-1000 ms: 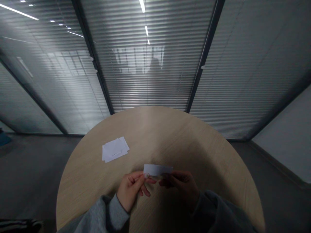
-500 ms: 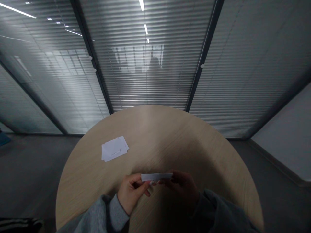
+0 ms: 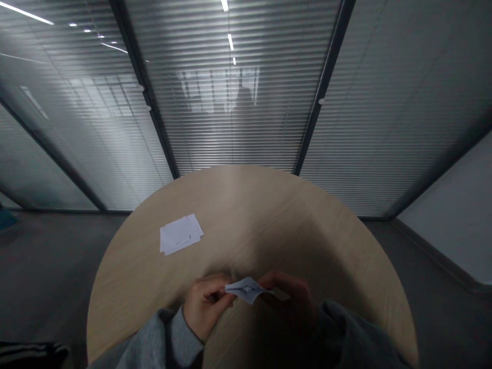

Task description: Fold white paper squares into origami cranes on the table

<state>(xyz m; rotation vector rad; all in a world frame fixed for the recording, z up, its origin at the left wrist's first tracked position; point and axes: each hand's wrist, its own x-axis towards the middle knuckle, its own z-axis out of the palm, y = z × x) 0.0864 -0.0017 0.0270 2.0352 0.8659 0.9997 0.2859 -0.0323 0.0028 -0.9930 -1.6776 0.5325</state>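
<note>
Mostly round wooden table (image 3: 246,205), paper pile (image 3: 180,234), blinds (image 3: 230,128).

Round pale-wood desk (image 3: 246,205); dark grey floor (image 3: 49,246); glazed partitions (image 3: 230,128) with horizontal blinds, dark frames; strip-light reflections (image 3: 229,41); plain pale wall (image 3: 449,220) at right.

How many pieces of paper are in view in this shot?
At least 3: one folded piece of paper held between the left hand and right hand, and at least two sheets in a small stack on the round wooden table. The stack may hide more.
</note>
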